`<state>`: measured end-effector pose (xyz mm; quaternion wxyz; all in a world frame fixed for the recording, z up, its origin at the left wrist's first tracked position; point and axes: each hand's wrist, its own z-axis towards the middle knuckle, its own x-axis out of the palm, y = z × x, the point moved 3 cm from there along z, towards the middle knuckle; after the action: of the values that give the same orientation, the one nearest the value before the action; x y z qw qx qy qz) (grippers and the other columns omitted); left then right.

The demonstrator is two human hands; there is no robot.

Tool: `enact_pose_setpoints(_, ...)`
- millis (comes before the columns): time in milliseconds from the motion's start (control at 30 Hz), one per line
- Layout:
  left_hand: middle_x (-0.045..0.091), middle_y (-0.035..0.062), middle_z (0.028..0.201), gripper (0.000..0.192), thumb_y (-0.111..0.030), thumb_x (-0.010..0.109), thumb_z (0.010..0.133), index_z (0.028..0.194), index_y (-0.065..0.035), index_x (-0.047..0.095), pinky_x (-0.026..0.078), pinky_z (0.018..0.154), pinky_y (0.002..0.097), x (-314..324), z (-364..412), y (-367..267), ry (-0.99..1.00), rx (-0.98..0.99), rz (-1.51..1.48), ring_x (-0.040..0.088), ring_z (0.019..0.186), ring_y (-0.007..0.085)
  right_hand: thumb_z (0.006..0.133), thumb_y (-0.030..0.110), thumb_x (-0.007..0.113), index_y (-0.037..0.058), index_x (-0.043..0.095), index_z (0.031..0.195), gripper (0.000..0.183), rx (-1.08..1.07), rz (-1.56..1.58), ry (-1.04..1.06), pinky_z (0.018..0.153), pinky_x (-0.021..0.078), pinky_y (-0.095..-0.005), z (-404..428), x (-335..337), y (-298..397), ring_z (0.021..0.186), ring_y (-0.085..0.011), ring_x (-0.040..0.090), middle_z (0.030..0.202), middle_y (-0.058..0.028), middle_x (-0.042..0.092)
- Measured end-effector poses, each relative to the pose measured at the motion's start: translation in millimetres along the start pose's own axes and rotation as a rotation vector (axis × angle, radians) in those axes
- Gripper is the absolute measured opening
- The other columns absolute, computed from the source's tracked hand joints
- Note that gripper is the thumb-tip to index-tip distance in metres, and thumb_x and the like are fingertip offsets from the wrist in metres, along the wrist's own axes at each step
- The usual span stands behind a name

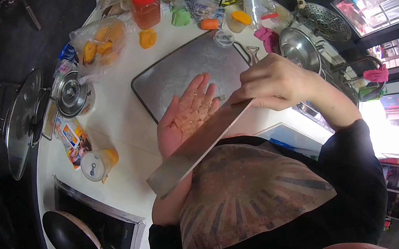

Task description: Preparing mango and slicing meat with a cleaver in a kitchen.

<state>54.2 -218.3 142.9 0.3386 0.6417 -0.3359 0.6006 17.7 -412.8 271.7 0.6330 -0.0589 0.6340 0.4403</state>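
My left hand is palm up with its fingers spread, and thin pale brown pieces lie over the palm and fingers. They look like slices or shavings; their kind is unclear. My right hand grips a broad-bladed kitchen knife, whose handle is hidden in the fist. Its blade slants down to the left across my left wrist and forearm, nearer the camera; whether it touches them cannot be told. Beyond both hands lies a grey cutting board with a dark rim, its surface wet or smeared.
Behind the board stand a red-lidded jar, an orange-yellow chunk, a carrot piece and a bag of yellow produce. At left are a lidded pot, a drink can and a frying pan. A metal bowl sits right.
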Motion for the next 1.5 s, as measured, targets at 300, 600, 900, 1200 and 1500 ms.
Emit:
enact_pose_setpoints(300,0.02,0.0123,0.171,0.062,-0.033,0.034,0.111,0.161,0.0018,0.023,0.024,0.125,0.0439,4.1,-3.2,3.7,0.003,0.022,0.013,0.027,0.154,0.0261,0.094,0.021,0.068,0.0046,0.072,0.107,0.021,-0.037,-0.101,0.054,0.053,0.0469,-0.0395,-3.8,20.7,-8.1,0.062,-0.0268,0.063,0.074,-0.009,0.058)
enact_pose_setpoints(600,0.024,0.0173,0.168,0.062,-0.035,0.031,0.111,0.157,0.0053,0.029,0.015,0.128,0.0465,-18.4,7.1,-19.6,-0.059,0.226,-0.042,0.023,0.155,0.0296,0.097,0.017,0.069,0.0009,0.07,0.097,0.017,0.164,0.154,-0.339,0.06,0.0477,-0.0391,-33.9,0.6,-19.6,0.067,-0.0308,0.063,0.077,-0.0125,0.063)
enact_pose_setpoints(900,0.071,0.0151,0.121,0.061,-0.043,0.031,0.112,0.116,0.0046,0.068,0.045,0.105,0.0376,-70.8,31.3,-3.4,-0.376,0.436,1.297,0.064,0.114,0.024,0.101,0.018,0.067,-0.0011,0.068,0.098,0.019,0.674,0.364,-0.579,0.061,0.044,-0.0314,-107.0,54.2,-46.6,0.063,-0.017,0.052,0.072,-0.011,0.056)
enact_pose_setpoints(1200,0.07,0.0167,0.127,0.078,-0.057,0.015,0.11,0.126,0.0014,0.065,0.033,0.116,0.0417,-52.0,24.5,-6.2,-0.271,0.376,1.333,0.059,0.125,0.0261,0.102,0.028,0.065,0.0025,0.072,0.107,0.027,1.081,0.305,-0.638,0.06,0.0465,-0.0334,-147.0,128.9,-85.6,0.065,-0.017,0.058,0.07,-0.0108,0.059)
enact_pose_setpoints(1500,0.062,0.018,0.141,0.08,-0.061,0.019,0.109,0.15,0.0025,0.046,0.023,0.124,0.0412,-29.9,11.8,-10.1,-0.493,0.094,0.777,0.05,0.139,0.0295,0.096,0.027,0.066,0.0093,0.052,0.147,0.056,1.031,-0.266,-0.398,0.082,0.0544,-0.0475,-132.8,234.2,-150.2,0.094,-0.0413,0.065,0.106,-0.0223,0.063)
